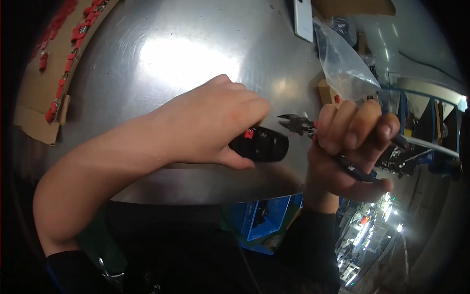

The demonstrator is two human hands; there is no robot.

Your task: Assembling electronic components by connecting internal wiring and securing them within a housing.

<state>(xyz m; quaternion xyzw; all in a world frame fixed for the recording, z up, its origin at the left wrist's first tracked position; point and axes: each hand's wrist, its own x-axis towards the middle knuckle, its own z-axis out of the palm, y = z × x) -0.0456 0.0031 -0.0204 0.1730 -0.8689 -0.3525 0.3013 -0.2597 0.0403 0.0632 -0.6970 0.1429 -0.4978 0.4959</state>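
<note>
Holding black part [269, 146], round-ended, red piece [249, 133] atop

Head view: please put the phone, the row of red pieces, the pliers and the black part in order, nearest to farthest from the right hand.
1. Pliers: held in the right hand.
2. Black part: just left, in the left hand.
3. Phone: at the top edge.
4. Row of red pieces: far left, on cardboard.

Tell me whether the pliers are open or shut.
Open: the pliers in the right hand have their handles spread wide and their jaws parted.
</note>
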